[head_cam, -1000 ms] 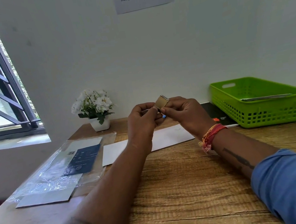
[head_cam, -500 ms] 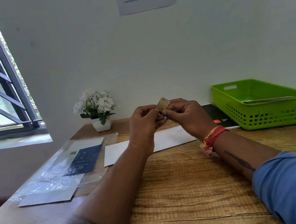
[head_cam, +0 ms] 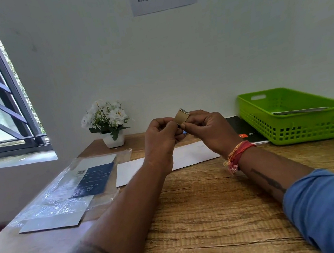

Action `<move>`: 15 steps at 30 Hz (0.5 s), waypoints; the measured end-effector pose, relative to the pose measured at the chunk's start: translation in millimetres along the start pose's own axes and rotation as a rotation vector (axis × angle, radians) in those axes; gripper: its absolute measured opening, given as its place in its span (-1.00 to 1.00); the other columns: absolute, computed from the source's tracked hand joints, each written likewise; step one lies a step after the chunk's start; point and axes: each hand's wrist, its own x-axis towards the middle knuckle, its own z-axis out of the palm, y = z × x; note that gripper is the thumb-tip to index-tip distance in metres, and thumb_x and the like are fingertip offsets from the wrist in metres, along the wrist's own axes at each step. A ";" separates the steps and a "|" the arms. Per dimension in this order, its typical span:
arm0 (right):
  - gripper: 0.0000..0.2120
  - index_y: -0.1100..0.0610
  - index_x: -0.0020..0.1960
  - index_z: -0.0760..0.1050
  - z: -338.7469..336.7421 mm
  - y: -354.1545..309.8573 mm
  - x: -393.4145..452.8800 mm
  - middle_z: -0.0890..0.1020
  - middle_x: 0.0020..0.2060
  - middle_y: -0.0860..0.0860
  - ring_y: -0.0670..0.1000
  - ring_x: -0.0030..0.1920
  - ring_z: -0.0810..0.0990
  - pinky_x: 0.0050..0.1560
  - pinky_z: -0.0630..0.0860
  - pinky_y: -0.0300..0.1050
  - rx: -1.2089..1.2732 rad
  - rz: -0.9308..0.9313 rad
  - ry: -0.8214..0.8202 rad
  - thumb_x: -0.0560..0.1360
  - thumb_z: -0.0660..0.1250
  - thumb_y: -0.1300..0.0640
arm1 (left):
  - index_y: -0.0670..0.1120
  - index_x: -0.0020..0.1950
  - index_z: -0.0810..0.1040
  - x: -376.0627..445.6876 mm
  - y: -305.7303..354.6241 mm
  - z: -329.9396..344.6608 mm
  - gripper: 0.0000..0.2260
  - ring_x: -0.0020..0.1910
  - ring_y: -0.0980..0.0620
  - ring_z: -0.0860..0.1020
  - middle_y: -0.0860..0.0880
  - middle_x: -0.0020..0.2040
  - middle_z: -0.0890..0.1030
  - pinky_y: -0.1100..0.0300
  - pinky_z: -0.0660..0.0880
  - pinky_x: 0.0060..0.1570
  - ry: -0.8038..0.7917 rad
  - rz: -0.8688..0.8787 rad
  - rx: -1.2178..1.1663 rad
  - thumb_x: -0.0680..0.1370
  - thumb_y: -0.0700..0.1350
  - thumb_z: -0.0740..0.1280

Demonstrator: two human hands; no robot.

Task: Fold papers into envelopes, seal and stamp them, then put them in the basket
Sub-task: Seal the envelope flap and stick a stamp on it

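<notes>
Both hands are raised above the middle of the wooden table (head_cam: pixel 206 207). My right hand (head_cam: pixel 208 131) pinches a small brown stamp backing (head_cam: pixel 182 116) that sticks up between the thumbs. My left hand (head_cam: pixel 160 140) has its fingertips closed on the lower edge of the same piece. A bit of blue shows just under the fingers. Below the hands a white envelope (head_cam: pixel 190 155) lies flat on the table. The green plastic basket (head_cam: pixel 292 129) stands at the back right against the wall, with an envelope (head_cam: pixel 300 110) lying inside it.
A clear plastic sleeve with a dark blue sheet (head_cam: pixel 92 179) and a grey sheet (head_cam: pixel 50 222) lie at the left. A white flower pot (head_cam: pixel 112 139) stands at the back. A black booklet (head_cam: pixel 246 130) rests beside the basket. A window is at the far left.
The hands stay together on the small brown piece, with only slight finger movement. The view has shifted a little.
</notes>
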 end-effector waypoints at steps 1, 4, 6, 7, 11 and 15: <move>-0.89 0.14 -0.02 0.74 0.2 0.0 -0.3 0.69 0.08 -0.03 -0.05 0.05 0.65 0.04 0.59 -0.09 0.008 0.004 0.002 0.55 0.42 0.18 | -0.22 0.07 0.56 -0.1 0.0 -0.1 -0.89 -0.28 0.03 0.61 -0.15 -0.16 0.64 0.15 0.63 -0.13 0.001 -0.002 -0.005 0.58 -0.34 0.30; -0.88 0.13 0.01 0.74 1.8 2.0 -0.4 0.68 0.10 -0.02 0.03 0.03 0.65 0.03 0.61 0.01 0.032 0.031 0.006 0.55 0.43 0.15 | -0.25 0.11 0.56 0.5 -0.6 -1.0 -0.86 -0.25 0.01 0.62 -0.15 -0.15 0.65 0.17 0.62 -0.16 0.005 -0.008 -0.019 0.58 -0.35 0.29; -0.87 0.12 0.02 0.74 2.7 3.3 0.8 0.69 0.10 -0.03 0.05 0.02 0.66 0.04 0.63 0.11 0.036 0.046 0.014 0.55 0.44 0.12 | -0.28 0.15 0.56 0.6 -0.3 -1.8 -0.84 -0.24 0.00 0.61 -0.16 -0.14 0.65 0.18 0.62 -0.17 -0.006 -0.015 -0.051 0.59 -0.36 0.28; -0.87 0.12 0.02 0.74 2.6 3.2 1.2 0.69 0.08 -0.03 0.05 0.02 0.66 0.04 0.63 0.14 0.048 0.053 0.019 0.55 0.44 0.11 | -0.28 0.15 0.56 0.4 0.5 -2.3 -0.84 -0.25 0.00 0.61 -0.15 -0.14 0.65 0.18 0.62 -0.16 -0.017 -0.021 -0.077 0.59 -0.37 0.28; -0.87 0.14 0.01 0.73 0.1 4.3 2.0 0.71 0.01 -0.04 0.05 0.01 0.66 0.05 0.63 0.14 0.093 0.057 0.025 0.56 0.42 0.13 | -0.24 0.14 0.57 -0.5 2.0 -2.7 -0.86 -0.20 0.01 0.67 -0.15 -0.10 0.68 0.19 0.62 -0.13 -0.059 -0.048 -0.179 0.59 -0.33 0.35; -0.86 0.13 0.01 0.73 0.8 5.3 2.2 0.71 0.02 -0.04 0.03 0.01 0.66 0.02 0.64 0.10 0.076 0.054 0.021 0.56 0.42 0.12 | -0.24 0.14 0.58 0.2 1.4 -2.1 -0.86 -0.17 0.00 0.68 -0.16 -0.08 0.68 0.18 0.62 -0.12 -0.056 -0.052 -0.177 0.59 -0.31 0.37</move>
